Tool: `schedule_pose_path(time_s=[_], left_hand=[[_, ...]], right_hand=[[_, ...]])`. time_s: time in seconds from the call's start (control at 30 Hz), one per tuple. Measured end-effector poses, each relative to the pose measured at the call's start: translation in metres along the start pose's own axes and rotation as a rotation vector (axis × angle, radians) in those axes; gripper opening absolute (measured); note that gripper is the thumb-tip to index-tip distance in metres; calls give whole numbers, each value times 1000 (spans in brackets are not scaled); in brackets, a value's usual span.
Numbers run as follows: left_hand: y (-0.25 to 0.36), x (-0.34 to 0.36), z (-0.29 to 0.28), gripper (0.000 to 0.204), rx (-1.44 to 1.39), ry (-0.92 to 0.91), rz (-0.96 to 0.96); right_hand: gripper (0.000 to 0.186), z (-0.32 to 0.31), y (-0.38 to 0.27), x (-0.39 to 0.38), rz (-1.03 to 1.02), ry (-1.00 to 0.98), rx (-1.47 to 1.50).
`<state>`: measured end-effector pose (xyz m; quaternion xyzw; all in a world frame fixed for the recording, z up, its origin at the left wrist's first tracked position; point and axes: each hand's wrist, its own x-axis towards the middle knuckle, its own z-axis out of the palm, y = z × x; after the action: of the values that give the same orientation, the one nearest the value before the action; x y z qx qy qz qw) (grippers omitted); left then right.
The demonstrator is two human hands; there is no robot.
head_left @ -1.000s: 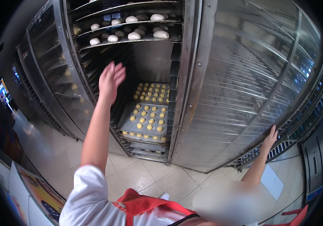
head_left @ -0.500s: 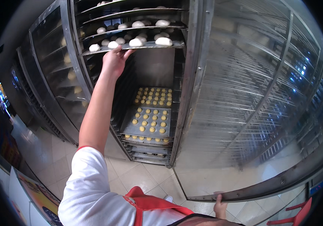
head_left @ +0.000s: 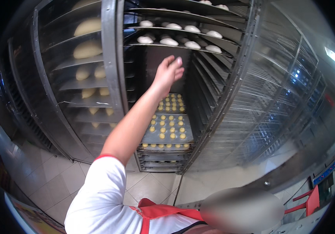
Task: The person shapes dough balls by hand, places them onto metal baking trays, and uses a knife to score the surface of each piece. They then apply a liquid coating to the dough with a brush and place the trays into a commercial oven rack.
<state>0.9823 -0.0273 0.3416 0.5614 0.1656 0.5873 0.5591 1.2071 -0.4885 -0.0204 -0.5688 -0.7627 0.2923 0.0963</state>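
Note:
My left hand is raised in front of a tall metal rack cabinet. Its fingers are loosely spread, with nothing in them. Just above it, a tray carries white oval dough pieces; the hand is apart from this tray. Another shelf of similar dough lies over that one. Below the hand, a lower metal tray bears rows of small yellow dough balls. The cabinet's glass door stands swung out on the right. I cannot see my right hand; a grey blurred patch covers the lower right.
Behind the glass of a left-hand cabinet section, larger pale dough pieces sit on shelves. Empty shelf rails line the cabinet's inner right side. A red chair stands at the lower right. Tiled floor lies before the cabinet.
My left hand has let go of the white dough tray's front edge and dropped below it. The view has swung, so the cabinet appears farther right. My right hand has left view.

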Motion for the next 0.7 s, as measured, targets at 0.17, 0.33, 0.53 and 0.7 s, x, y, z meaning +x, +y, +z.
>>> schedule_pose_path(time_s=[0.17,0.33,0.53,0.7], left_hand=[[-70,-206,-137,48,150,-2,-122],[-170,-520,-340,36,866,425,-597],[-114,-808,-386,22,1084,835,-919],[-97,-842,-363,38,1173,911,-970]], right_hand=[[38,21,-33,147,16,-226,541],[31,32,-111,347,65,-31,981],[25,-7,-144,521,173,159,1405],[32,-27,-155,572,267,271,1035]])
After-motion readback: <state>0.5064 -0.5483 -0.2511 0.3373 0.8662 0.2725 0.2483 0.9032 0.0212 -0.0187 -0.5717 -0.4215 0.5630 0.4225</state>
